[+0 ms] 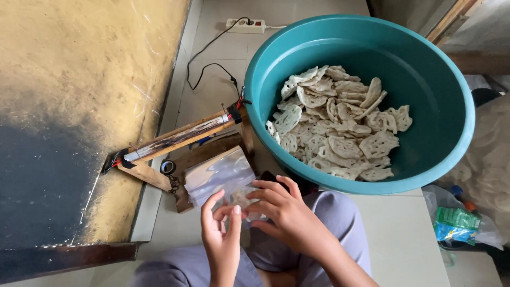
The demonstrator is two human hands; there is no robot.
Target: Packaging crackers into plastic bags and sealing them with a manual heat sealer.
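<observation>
My left hand (222, 239) and my right hand (284, 212) together pinch a small clear plastic bag (243, 201) with pale crackers inside, held above my lap. A stack of empty clear bags (218, 175) lies just beyond my fingers on the floor. Behind it, a large teal basin (451, 95) holds a heap of white lattice-shaped crackers (340, 127).
A wooden heat-sealer bar (175, 139) with wires lies left of the basin, wired toward a white power strip (245, 25) at the top. A yellow and dark wall (69, 106) runs along the left. A green packet in a plastic bag (457, 223) lies at right.
</observation>
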